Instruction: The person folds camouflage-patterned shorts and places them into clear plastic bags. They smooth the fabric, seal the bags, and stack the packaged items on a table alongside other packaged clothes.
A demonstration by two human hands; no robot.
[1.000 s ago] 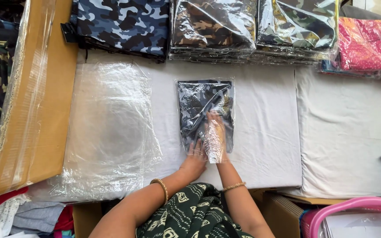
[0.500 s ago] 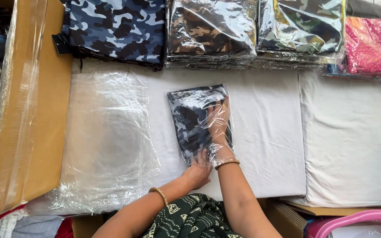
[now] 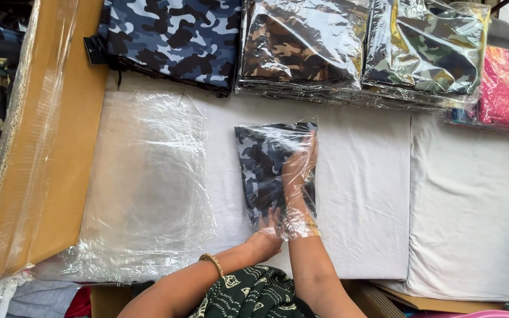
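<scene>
A folded dark blue camouflage garment (image 3: 263, 165) lies in a clear plastic bag (image 3: 278, 126) on the white padded table (image 3: 360, 194). My right hand (image 3: 298, 171) is pushed deep inside the bag, flat on the cloth, fingers reaching toward the closed far end. My left hand (image 3: 266, 235) pinches the bag's open near edge at its lower left corner. A gold bangle sits on my left wrist.
A stack of empty clear bags (image 3: 142, 188) lies to the left, beside a long cardboard box (image 3: 54, 147). Along the back: a blue camouflage pile (image 3: 172, 35), bagged brown (image 3: 301, 47) and green (image 3: 425, 47) camouflage stacks, and a pink bagged bundle (image 3: 508, 88).
My right hand has slid further into the bag, up to the wrist, pushing the garment deeper. The left hand has shifted to the bag's open edge.
</scene>
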